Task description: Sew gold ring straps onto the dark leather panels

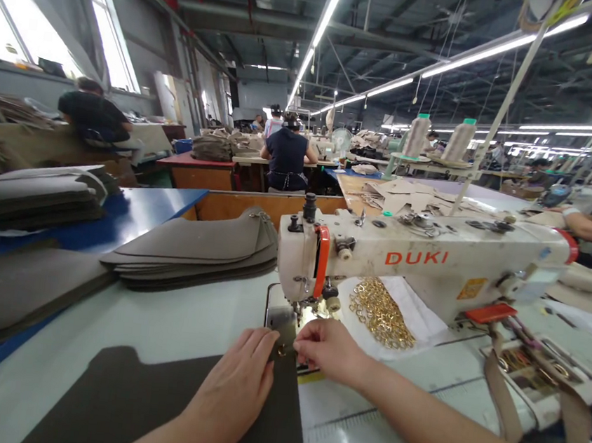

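Note:
A dark grey-brown material panel (150,403) lies on the machine bed and extends under the needle area of a white sewing machine (461,256). My left hand (236,384) rests flat on this panel, fingertips pointing at the presser foot. Just beside those fingertips, a small gold metal ring (282,350) sits at the panel's edge. Right of the ring, my right hand (330,348) is closed in a pinch close to the presser foot; whatever is between its fingertips is hidden. The needle tip is hard to make out behind the lit area.
Gold metal rings (384,312) lie heaped on a white cloth (424,312) under the machine arm. Stacked grey panels (198,246) stand left of the machine head. Fabric straps (503,391) hang by a parts tray at right. A co-worker's arm (591,228) shows at far right.

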Available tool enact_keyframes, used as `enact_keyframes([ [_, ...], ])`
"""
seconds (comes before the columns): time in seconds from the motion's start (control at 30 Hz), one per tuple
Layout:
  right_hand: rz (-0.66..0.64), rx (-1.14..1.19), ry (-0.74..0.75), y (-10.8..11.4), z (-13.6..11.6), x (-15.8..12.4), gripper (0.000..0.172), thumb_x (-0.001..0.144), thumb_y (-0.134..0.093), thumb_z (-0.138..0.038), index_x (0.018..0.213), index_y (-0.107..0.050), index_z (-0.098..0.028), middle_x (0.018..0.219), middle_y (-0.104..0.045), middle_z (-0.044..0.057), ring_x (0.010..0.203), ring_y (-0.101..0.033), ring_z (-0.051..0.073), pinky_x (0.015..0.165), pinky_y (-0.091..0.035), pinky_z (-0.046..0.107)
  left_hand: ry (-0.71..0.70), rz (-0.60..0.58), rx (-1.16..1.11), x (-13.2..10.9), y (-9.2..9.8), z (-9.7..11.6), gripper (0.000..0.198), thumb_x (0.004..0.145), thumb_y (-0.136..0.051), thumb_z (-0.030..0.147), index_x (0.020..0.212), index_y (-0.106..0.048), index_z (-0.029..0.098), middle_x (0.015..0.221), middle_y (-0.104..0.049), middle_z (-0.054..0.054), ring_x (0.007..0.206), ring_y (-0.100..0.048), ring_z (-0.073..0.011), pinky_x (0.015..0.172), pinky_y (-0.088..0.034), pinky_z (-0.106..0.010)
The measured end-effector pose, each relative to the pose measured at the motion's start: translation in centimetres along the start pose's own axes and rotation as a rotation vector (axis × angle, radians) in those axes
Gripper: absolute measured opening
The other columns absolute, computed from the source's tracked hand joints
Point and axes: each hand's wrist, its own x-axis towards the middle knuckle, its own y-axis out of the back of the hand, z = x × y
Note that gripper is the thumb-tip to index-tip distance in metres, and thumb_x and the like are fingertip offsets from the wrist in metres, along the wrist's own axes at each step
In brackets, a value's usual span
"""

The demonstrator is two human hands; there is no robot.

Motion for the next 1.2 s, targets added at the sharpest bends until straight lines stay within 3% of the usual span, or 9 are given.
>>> enact_keyframes([
  [0.23,-0.024,-0.101,-0.076,0.0,-0.7,1.4,0.016,0.066,-0.055,-0.010,0.054,-0.060,-0.018,0.046,-0.057,-0.004,0.038,-0.049,0.009,0.042,-0.040,0.019,-0.053,0.025,-0.072,0.3,0.0,-0.4,0.024,0.084,-0.041,0.012,0.101,-0.056,0.019,0.096,-0.065,-0.007,0.090,-0.063,-0.0218,0.081,-0.054,-0.037],
  [0.43,-0.035,-0.199,-0.106,0.3,-1.8,1.3,0.019,0.066,-0.055,-0.010,0.048,-0.059,-0.018,0.043,-0.055,-0.004,0.038,-0.050,0.010,0.044,-0.040,0.020,-0.139,0.027,-0.120,1.7,-0.2,-0.3,0.022,0.088,-0.040,0.014,0.082,-0.060,0.018,0.082,-0.065,-0.004,0.079,-0.062,-0.0191,0.075,-0.053,-0.032],
  [0.83,-0.103,-0.271,-0.130,0.5,-2.0,2.0,0.020,0.071,-0.055,-0.013,0.052,-0.059,-0.017,0.051,-0.063,-0.001,0.043,-0.057,0.012,0.047,-0.044,0.021,-0.094,0.027,-0.130,2.7,-0.8,0.2,0.021,0.078,-0.043,0.007,0.065,-0.053,0.020,0.070,-0.060,-0.003,0.072,-0.057,-0.0183,0.068,-0.050,-0.030],
  [1.0,-0.015,-0.409,-0.008,0.6,-1.5,1.2,0.014,0.075,-0.056,-0.017,0.064,-0.066,-0.017,0.056,-0.065,0.001,0.054,-0.062,0.015,0.053,-0.044,0.022,-0.103,0.025,-0.160,2.8,-0.7,0.0,0.019,0.078,-0.043,0.007,0.067,-0.053,0.020,0.072,-0.061,-0.003,0.072,-0.058,-0.0179,0.069,-0.050,-0.030],
  [1.13,0.105,-0.568,0.211,0.9,-0.3,-1.0,0.014,0.082,-0.055,-0.019,0.084,-0.069,-0.019,0.087,-0.069,0.006,0.087,-0.060,0.021,0.077,-0.042,0.030,-0.095,0.025,-0.183,2.7,-0.8,0.0,0.019,0.079,-0.043,0.008,0.067,-0.053,0.020,0.072,-0.061,-0.004,0.073,-0.058,-0.0185,0.069,-0.050,-0.031],
  [1.2,0.112,-0.670,0.379,1.0,0.5,-1.9,0.016,0.086,-0.053,-0.018,0.089,-0.068,-0.020,0.093,-0.067,0.006,0.094,-0.056,0.020,0.083,-0.039,0.031,-0.087,0.036,-0.190,2.7,-0.8,0.1,0.020,0.079,-0.042,0.008,0.067,-0.053,0.020,0.072,-0.061,-0.003,0.073,-0.058,-0.0180,0.069,-0.050,-0.031],
])
